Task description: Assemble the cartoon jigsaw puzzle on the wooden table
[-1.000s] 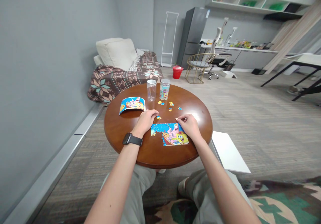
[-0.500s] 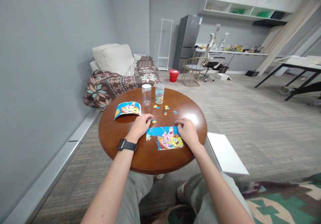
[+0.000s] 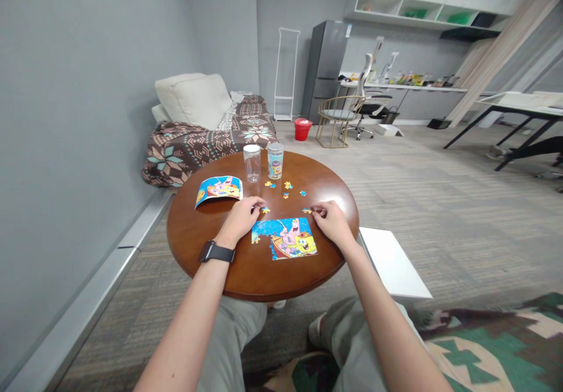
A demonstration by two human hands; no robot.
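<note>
On the table (image 3: 197, 222): puzzle (image 3: 292, 239) nearest, loose pieces (image 3: 288, 185) beyond, jars (image 3: 275, 164) behind those — picture sheet (image 3: 220, 187) at left.

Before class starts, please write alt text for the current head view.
A person's left hand and right hand are at loose jigsaw pieces beyond a partly assembled cartoon puzzle on a round wooden table. Two jars and a curved picture sheet stand beyond.

Forearms (image 3: 193, 317) extended, fingers (image 3: 255, 200) curled inward

A red round bucket (image 3: 302, 131) stands near a gold wire-framed chair (image 3: 338, 114); a tall grey refrigerator (image 3: 328, 58) stands right of a slim white rack (image 3: 284, 98).
</note>
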